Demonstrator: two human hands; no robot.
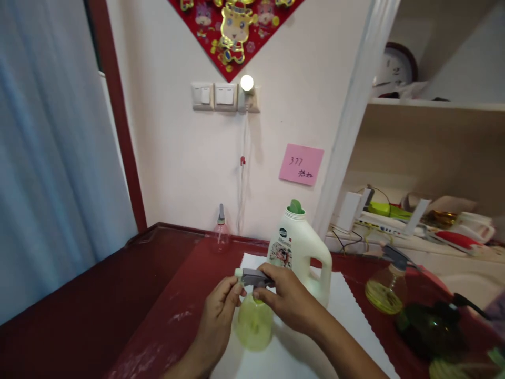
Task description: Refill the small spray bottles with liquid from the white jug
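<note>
A small clear spray bottle (253, 326) with yellow-green liquid stands on a white sheet (351, 321) over the dark red table (118, 305). Its grey trigger head (254, 277) sits on top. My left hand (218, 310) wraps round the bottle's left side, fingers curled at the neck. Fingers of my right hand (290, 300) pinch the grey head from the right. Just behind stands a white detergent jug (302, 252) with a green cap.
A pink-tinted spray bottle (221, 234) stands at the wall. To the right are a round yellow spray bottle (386, 289) and a dark green bottle (430, 323). Shelves with cables and clutter (414, 221) lie right; a curtain (51, 158) hangs left.
</note>
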